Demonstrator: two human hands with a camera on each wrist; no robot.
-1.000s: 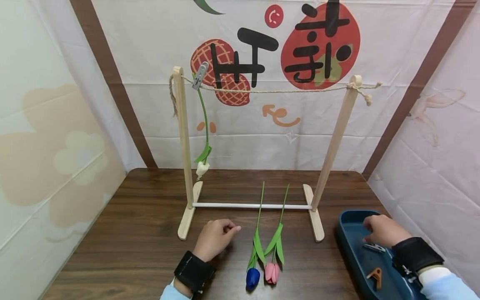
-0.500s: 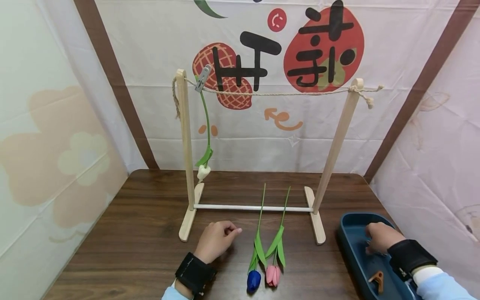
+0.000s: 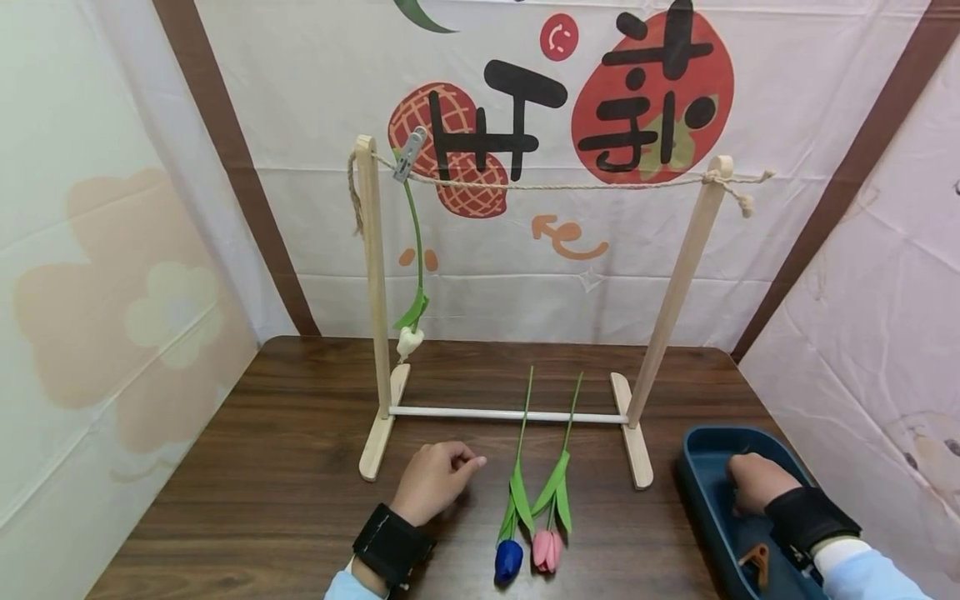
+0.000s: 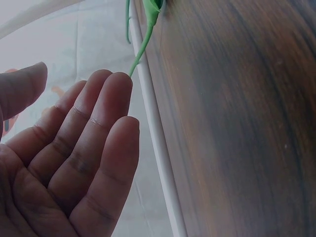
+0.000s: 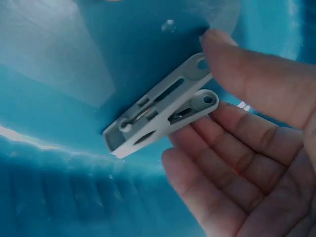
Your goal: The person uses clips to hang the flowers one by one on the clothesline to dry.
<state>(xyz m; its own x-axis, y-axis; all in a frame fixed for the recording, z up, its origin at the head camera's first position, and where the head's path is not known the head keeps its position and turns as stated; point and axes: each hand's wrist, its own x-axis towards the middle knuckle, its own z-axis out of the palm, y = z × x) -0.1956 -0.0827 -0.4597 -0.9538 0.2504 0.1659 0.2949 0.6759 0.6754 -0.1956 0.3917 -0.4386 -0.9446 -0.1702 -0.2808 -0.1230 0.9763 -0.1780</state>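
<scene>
Inside the blue tray [image 3: 693, 500], my right hand [image 3: 761, 483] holds a grey clothespin [image 5: 160, 106] by its handle ends. In the right wrist view the thumb lies at one handle and the fingertips behind the other. Resting near the table's middle, my left hand [image 3: 437, 482] has loosely bent fingers and nothing in them. To its right lie a blue tulip [image 3: 508, 561] and a pink tulip [image 3: 547, 550], stems pointing away across the rack's white bar [image 3: 457, 412]. A white tulip [image 3: 409, 340] hangs head down from the rope [image 3: 562, 187], clipped by another grey clothespin [image 3: 410, 154].
Two wooden posts [image 3: 681, 287] on flat feet carry the rope above the table [image 3: 247, 500]. A brown clothespin [image 3: 756, 564] lies in the tray near my right wrist. Behind the table hangs a printed white cloth [image 3: 487, 300].
My right hand has lowered onto the grey clothespin in the tray and taken hold of it. My left hand has stayed in place, and the head view has shifted slightly.
</scene>
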